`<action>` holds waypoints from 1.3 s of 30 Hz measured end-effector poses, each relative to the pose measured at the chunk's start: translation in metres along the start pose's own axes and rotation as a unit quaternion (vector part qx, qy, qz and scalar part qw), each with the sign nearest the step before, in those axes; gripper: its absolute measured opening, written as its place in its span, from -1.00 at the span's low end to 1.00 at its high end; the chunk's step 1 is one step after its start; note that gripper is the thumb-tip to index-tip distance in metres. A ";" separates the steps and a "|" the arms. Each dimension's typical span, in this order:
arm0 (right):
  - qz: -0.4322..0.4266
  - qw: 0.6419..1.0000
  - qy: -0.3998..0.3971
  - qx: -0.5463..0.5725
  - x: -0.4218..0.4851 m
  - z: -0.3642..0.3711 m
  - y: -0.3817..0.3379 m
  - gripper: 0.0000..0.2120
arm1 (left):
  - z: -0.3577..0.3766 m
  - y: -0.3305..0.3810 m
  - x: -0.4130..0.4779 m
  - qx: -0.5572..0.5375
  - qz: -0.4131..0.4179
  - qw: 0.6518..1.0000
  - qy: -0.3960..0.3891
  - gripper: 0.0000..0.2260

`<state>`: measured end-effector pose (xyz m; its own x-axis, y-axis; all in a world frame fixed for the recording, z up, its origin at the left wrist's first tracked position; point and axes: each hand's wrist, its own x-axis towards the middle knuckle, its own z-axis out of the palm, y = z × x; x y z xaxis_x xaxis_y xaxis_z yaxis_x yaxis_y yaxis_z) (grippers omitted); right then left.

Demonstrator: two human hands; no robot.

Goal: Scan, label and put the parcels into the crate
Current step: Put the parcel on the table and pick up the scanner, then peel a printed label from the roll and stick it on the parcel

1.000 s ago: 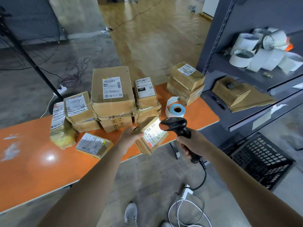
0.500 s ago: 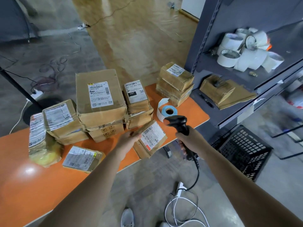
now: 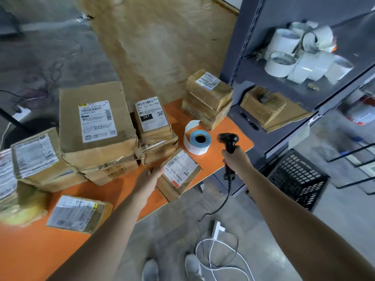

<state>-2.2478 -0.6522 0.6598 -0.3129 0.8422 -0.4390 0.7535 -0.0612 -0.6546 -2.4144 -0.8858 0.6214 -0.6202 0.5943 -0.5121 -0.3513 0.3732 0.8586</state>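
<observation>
My left hand (image 3: 149, 177) holds a small brown parcel (image 3: 178, 175) by its left edge; the parcel lies with its white barcode label up at the front edge of the orange table (image 3: 36, 246). My right hand (image 3: 233, 161) grips a black barcode scanner (image 3: 228, 141) upright, to the right of the parcel and apart from it. A blue-cored roll of white labels (image 3: 197, 139) sits just behind the parcel. The black plastic crate (image 3: 296, 179) stands on the floor at the right, under the shelf.
Several taped cardboard parcels are stacked on the table behind my hands, with one flat parcel (image 3: 78, 213) at the front left. A dark metal shelf (image 3: 284, 94) at the right holds tape rolls and a box. White cables (image 3: 219, 252) lie on the floor by my feet.
My left hand has lowered the parcel from a tilted, raised pose onto the table edge. My right hand has swung the scanner away to the right, off the label.
</observation>
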 end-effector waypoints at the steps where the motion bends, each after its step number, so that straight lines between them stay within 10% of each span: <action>1: -0.008 0.999 0.003 -0.032 0.009 0.001 0.000 -0.73 | 0.003 0.000 0.002 -0.006 -0.008 1.000 0.007 -0.88; 27: -0.001 0.994 -0.028 -0.106 0.093 0.020 -0.001 -0.66 | 0.018 -0.014 0.028 0.145 0.001 0.973 0.181 -0.73; 39: -0.306 0.898 0.041 -0.314 0.034 0.052 -0.033 -0.61 | 0.017 -0.001 0.018 0.187 0.005 0.963 0.193 -0.61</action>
<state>-2.3134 -0.6491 0.6345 -0.7550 0.6537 -0.0513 0.6408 0.7189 -0.2696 -2.4134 -0.8629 0.6109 -0.8626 0.3165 -0.3947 -0.1113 0.6424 0.7583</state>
